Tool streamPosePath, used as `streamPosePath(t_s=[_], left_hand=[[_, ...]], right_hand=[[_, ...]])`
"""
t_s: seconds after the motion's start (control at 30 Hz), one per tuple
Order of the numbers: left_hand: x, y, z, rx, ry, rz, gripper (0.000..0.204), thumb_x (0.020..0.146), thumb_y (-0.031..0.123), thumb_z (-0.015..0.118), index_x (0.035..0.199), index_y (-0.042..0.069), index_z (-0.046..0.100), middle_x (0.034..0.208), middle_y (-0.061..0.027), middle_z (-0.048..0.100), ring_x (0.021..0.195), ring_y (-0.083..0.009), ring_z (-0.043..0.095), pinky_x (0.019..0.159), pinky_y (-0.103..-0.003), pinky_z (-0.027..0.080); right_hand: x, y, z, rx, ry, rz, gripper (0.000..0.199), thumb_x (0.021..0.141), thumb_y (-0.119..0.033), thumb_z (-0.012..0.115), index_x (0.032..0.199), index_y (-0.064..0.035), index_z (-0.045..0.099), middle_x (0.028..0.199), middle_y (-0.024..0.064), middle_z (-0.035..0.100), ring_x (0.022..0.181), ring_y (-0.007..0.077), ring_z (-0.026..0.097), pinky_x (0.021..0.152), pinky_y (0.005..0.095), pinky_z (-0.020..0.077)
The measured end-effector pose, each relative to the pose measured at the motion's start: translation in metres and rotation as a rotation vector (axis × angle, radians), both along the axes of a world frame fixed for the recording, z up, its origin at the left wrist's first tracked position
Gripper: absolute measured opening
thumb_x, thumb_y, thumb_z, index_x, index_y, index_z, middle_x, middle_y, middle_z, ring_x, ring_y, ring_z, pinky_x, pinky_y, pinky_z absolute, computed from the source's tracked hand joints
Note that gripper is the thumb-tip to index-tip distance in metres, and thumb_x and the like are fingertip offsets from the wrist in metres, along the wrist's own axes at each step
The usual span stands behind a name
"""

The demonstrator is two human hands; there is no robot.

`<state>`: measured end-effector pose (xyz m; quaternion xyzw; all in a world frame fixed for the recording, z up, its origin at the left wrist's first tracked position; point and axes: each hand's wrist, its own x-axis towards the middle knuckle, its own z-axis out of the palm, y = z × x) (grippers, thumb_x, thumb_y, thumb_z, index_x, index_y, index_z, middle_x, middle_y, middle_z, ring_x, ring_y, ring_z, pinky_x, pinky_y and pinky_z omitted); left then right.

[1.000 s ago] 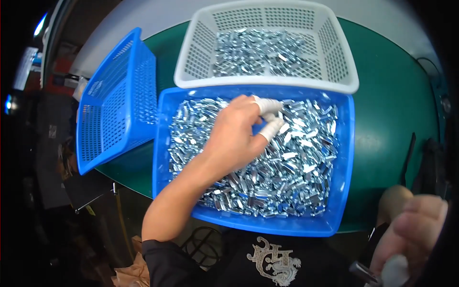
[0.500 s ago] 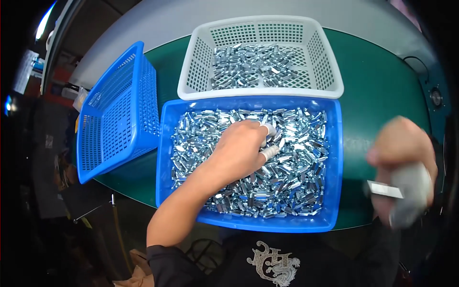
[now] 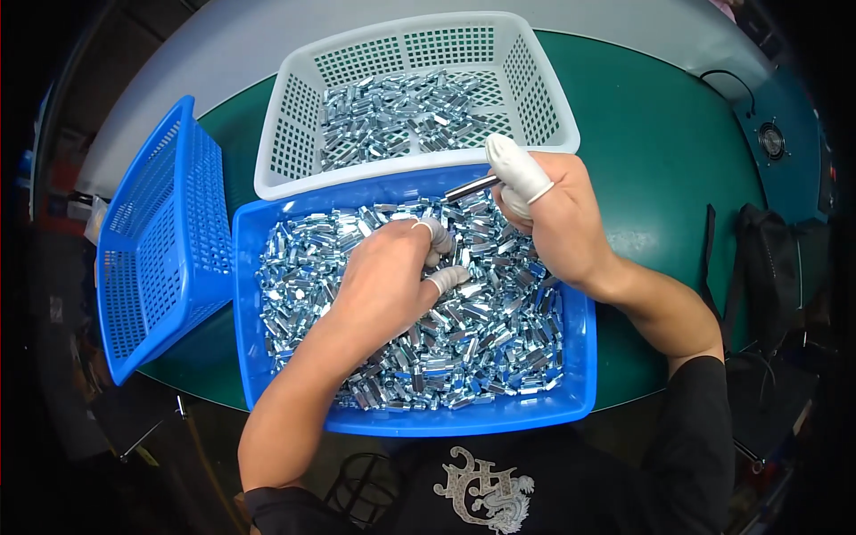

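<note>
A blue bin (image 3: 419,423) holds a thick layer of shiny silver hex standoffs (image 3: 428,361). My left hand (image 3: 392,272) reaches into it, fingers curled down among the pieces; finger cots cover its thumb and fingertips, and whatever they pinch is hidden. Over the bin's far right part is my right hand (image 3: 562,209), closed, with white cots on thumb and finger. From its grip a single silver hex standoff (image 3: 471,188) sticks out to the left. Behind the bin, a white mesh basket (image 3: 562,134) contains a looser spread of similar standoffs.
To the left a blue mesh basket (image 3: 205,205) stands tilted on the green tabletop (image 3: 642,152). A teal machine with a round fan grille (image 3: 772,140) sits at the far right. A black bag (image 3: 767,267) lies near the right edge.
My right hand has swung in from the far right to above the bin, holding a standoff. My left hand stays among the pieces. The whole view has shifted, so the containers appear farther left.
</note>
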<state>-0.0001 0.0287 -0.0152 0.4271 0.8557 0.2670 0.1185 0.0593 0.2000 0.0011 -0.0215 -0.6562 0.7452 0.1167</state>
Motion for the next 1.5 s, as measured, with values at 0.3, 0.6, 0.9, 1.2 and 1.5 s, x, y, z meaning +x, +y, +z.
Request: streamPosePath(t_s=[0.3, 0.6, 0.9, 1.2, 1.5], left_hand=[[-0.004, -0.011, 0.01, 0.115, 0.035, -0.055, 0.019, 0.07, 0.01, 0.074, 0.082, 0.003, 0.061, 0.077, -0.0107, 0.061, 0.071, -0.0258, 0.059, 0.064, -0.034, 0.048], [-0.008, -0.015, 0.024, 0.281, -0.062, 0.011, 0.018, 0.079, 0.001, 0.063, 0.097, 0.001, 0.058, 0.088, -0.01, 0.061, 0.079, -0.0202, 0.06, 0.069, -0.031, 0.047], [-0.008, -0.015, 0.033, 0.808, -0.845, 0.284, 0.025, 0.085, -0.003, 0.057, 0.107, 0.003, 0.045, 0.107, -0.0169, 0.061, 0.097, -0.0223, 0.062, 0.08, -0.03, 0.052], [-0.004, -0.013, 0.029, 0.592, -0.807, 0.212, 0.021, 0.088, 0.002, 0.058, 0.108, -0.002, 0.056, 0.098, -0.0117, 0.066, 0.088, -0.0179, 0.065, 0.077, -0.027, 0.052], [-0.003, -0.017, 0.027, 0.542, -0.628, 0.201, 0.022, 0.082, -0.003, 0.064, 0.104, -0.003, 0.061, 0.098, -0.011, 0.064, 0.086, -0.0157, 0.064, 0.076, -0.029, 0.053]], right_hand=[[-0.003, -0.001, -0.008, 0.117, 0.056, 0.004, 0.033, 0.098, -0.025, 0.043, 0.073, -0.0055, 0.05, 0.06, -0.0055, 0.039, 0.051, 0.0023, 0.03, 0.046, 0.0204, 0.0235], [0.0, -0.003, -0.003, 0.075, -0.008, 0.055, 0.033, 0.098, -0.024, 0.044, 0.072, -0.0048, 0.051, 0.06, -0.004, 0.043, 0.052, 0.0025, 0.035, 0.046, 0.0199, 0.0285], [-0.003, -0.002, -0.006, 0.075, 0.011, 0.103, 0.033, 0.098, -0.023, 0.043, 0.072, -0.0039, 0.05, 0.062, -0.003, 0.045, 0.054, 0.0033, 0.037, 0.049, 0.0199, 0.0308], [0.002, -0.001, -0.004, 0.039, -0.086, 0.14, 0.035, 0.098, -0.026, 0.044, 0.071, -0.0058, 0.053, 0.059, -0.0031, 0.047, 0.05, 0.0024, 0.037, 0.045, 0.0193, 0.0293], [0.003, 0.0, 0.001, 0.103, -0.148, 0.23, 0.038, 0.1, -0.028, 0.038, 0.068, -0.0082, 0.044, 0.053, -0.0019, 0.043, 0.045, 0.0039, 0.035, 0.042, 0.0199, 0.0285]])
